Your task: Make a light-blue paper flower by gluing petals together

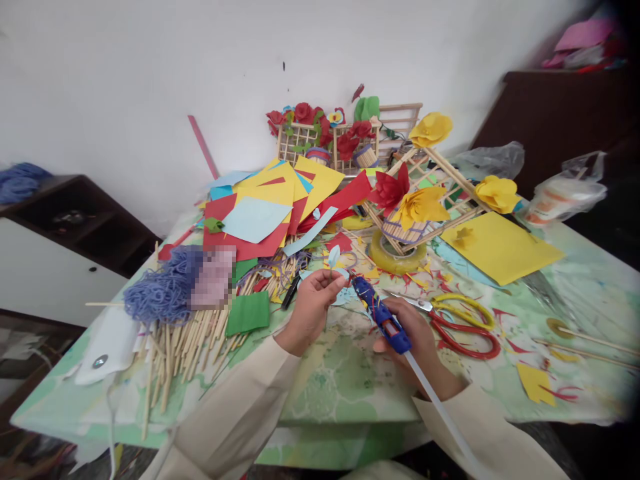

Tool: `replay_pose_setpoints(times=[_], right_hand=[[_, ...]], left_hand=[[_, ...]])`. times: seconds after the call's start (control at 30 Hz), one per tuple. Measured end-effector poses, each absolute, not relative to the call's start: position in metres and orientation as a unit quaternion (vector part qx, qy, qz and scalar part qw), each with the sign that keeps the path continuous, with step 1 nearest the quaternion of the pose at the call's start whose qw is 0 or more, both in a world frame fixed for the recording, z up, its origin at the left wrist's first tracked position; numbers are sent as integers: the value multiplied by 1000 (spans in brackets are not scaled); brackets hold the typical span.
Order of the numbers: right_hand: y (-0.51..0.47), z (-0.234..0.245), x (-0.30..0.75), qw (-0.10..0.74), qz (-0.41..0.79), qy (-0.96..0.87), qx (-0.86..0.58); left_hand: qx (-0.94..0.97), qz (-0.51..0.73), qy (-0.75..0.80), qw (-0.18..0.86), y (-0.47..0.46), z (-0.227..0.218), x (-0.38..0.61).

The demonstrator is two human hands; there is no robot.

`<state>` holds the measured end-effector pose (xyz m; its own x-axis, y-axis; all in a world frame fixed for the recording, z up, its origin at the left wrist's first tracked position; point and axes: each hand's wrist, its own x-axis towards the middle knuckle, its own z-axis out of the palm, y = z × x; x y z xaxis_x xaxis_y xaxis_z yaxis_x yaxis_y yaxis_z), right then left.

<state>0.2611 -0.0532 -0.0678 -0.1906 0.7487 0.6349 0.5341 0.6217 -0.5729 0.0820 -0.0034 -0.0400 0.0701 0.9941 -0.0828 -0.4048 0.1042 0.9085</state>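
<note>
My left hand (pixel 311 307) pinches a thin stick with a small pale blue paper petal (pixel 334 256) at its top. My right hand (pixel 417 340) is wrapped around a blue glue gun (pixel 381 315), a white glue stick trailing from its back. The gun's nozzle points at the base of the petal, close to my left fingertips. Both hands hover over the green patterned table (pixel 350 380).
Sheets of coloured paper (pixel 265 213) are piled behind the hands. Red and yellow scissors (pixel 460 323) lie to the right, a roll of tape (pixel 397 257) and paper flowers on wooden frames (pixel 425 200) beyond. Wooden sticks (pixel 185 347) and blue yarn (pixel 163 290) lie left.
</note>
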Motion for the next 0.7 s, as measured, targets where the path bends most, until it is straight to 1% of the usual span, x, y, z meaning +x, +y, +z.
replay_pose_setpoints(times=[0.33,0.53,0.7], right_hand=[[-53,-68,260,472,118,-764,-423],[-52,-68,260,479,106,-766,-416],[-54,-68,260,465,114,-765,-430]], left_hand=[[362,580,381,623,-3,-44,85],[356,559,347,663,-6,-42,82],[344,548,346,679,-10,-36,85]])
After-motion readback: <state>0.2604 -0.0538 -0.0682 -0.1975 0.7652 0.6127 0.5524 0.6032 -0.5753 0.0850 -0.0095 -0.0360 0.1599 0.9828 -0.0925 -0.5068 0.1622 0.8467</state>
